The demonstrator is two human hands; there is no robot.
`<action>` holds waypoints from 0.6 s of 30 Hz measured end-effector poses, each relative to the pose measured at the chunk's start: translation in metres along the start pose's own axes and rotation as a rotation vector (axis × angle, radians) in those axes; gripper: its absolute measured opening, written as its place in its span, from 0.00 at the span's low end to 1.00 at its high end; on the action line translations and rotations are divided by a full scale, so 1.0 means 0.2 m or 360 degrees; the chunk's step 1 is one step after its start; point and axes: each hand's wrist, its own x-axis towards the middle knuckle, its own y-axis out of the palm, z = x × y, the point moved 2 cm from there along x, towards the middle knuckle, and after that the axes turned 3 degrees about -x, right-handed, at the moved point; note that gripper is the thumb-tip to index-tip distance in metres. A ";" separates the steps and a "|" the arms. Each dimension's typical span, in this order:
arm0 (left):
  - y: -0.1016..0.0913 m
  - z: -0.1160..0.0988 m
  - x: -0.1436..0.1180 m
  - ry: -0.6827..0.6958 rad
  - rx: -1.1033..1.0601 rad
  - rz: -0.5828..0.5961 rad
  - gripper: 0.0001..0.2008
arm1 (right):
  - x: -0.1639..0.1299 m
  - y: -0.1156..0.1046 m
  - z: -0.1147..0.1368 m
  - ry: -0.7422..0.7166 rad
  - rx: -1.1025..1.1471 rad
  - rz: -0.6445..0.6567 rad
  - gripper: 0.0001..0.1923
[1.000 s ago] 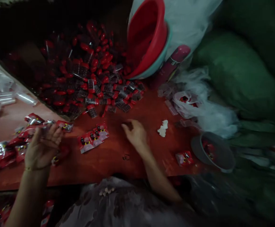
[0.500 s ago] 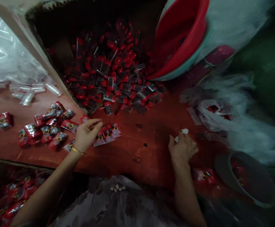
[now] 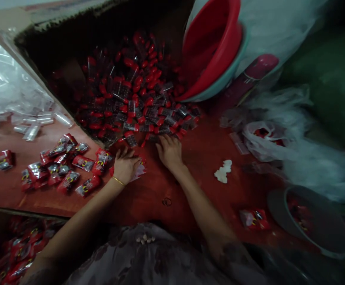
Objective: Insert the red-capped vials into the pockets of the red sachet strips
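Note:
My left hand (image 3: 125, 165) lies flat, fingers spread, on a small stack of red printed packets (image 3: 139, 169) on the reddish wooden table (image 3: 157, 194). My right hand (image 3: 169, 150) rests palm down just right of it, fingertips touching the near edge of a big pile of red-capped clear tubes (image 3: 137, 95) spilling from a dark box. More red packets (image 3: 62, 166) lie scattered left of my left hand. Whether the right fingers pinch a tube I cannot tell.
A crumpled white scrap (image 3: 223, 171) lies right of my right arm. A red basin (image 3: 212, 47) leans at the back. Clear empty tubes (image 3: 30, 122) sit far left. A grey bowl (image 3: 311, 221) and one packet (image 3: 254, 219) are at the right, beside plastic bags (image 3: 279, 138).
My left hand dropped onto the packet stack. My right hand left the white scrap and moved left and forward to the tube pile. The view shifted slightly.

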 end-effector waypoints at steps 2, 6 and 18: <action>0.01 -0.01 -0.01 0.0015 0.0031 0.0019 0.17 | 0.08 0.06 0.03 -0.0066 -0.0007 0.0096 0.21; 0.02 -0.01 -0.02 0.0038 0.0087 0.0037 0.18 | 0.07 0.14 0.01 -0.0265 0.0024 0.0206 0.20; -0.09 -0.19 0.00 0.0021 -0.0620 -0.0108 0.40 | -0.35 0.00 -0.08 -0.0163 0.0714 -0.0094 0.17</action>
